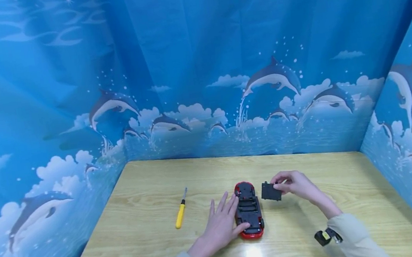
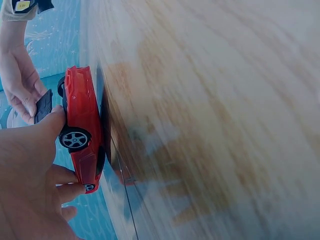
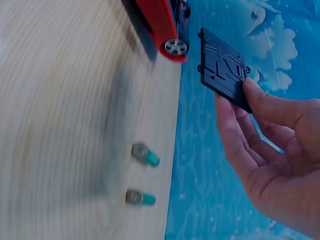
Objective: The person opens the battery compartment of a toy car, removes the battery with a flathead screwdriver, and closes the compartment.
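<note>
A red toy car (image 1: 252,234) lies upside down on the table, its black underside up with an open slotted compartment in the middle. My left hand (image 1: 221,222) rests along its left side, fingers spread and fairly straight, the thumb lying on the underside. In the left wrist view, that thumb touches the car (image 2: 85,107) just above a rear wheel. To the right of the car, my right hand (image 1: 297,183) pinches a thin black battery cover (image 1: 271,192) by its edge, raised off the table. Small tabs on the cover (image 3: 222,67) show in the right wrist view.
A screwdriver (image 1: 180,215) with a yellow handle lies left of the car. Two small grey-and-teal cylinders, one (image 3: 146,154) above the other (image 3: 140,197), lie on the table in the right wrist view. A blue dolphin curtain (image 1: 200,81) surrounds the table (image 1: 150,179).
</note>
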Motion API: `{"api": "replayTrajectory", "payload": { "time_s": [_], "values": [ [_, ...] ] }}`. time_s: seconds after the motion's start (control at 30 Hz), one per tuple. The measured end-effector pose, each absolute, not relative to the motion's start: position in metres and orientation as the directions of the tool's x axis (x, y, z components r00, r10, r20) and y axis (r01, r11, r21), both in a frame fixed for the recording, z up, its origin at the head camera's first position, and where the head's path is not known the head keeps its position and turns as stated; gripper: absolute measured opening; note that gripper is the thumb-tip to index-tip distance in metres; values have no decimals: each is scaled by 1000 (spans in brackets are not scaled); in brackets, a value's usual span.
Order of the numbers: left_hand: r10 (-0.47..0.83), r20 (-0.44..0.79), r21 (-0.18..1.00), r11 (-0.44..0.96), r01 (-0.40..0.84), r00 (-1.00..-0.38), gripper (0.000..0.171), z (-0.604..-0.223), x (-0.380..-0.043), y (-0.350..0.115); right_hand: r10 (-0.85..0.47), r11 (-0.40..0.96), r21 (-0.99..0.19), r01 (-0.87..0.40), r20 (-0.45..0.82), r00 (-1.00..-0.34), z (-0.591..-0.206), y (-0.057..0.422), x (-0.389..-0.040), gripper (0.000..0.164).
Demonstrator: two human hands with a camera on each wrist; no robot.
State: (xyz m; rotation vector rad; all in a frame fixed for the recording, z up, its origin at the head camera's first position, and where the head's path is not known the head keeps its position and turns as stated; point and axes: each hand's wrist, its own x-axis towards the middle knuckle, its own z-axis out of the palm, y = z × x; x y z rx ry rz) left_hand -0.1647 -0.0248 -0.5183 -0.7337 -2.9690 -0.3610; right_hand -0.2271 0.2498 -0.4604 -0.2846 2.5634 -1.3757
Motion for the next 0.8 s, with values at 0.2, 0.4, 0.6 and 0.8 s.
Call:
{"api": "replayTrajectory", "payload": {
  "time_s": [0.2,0.4,0.6,0.8],
  "values": [
    [454,108,213,858,467,-884,83,-518,-165,-25,-283,534,-844,-58,-114,-952,-463,227,-230,15],
    [461,108,224,852,474,-881,83,-518,-166,-26,-324,529,-843,-94,-98,-941,-467,205,-230,13],
    [460,88,232,853,467,-884,82,-517,-167,-25,-344,536,-838,-106,-102,-934,-474,190,-228,11],
    [456,86,224,857,463,-886,82,-517,-167,-25,-355,559,-820,-125,-101,-930,-478,181,-229,11]
  ]
}}
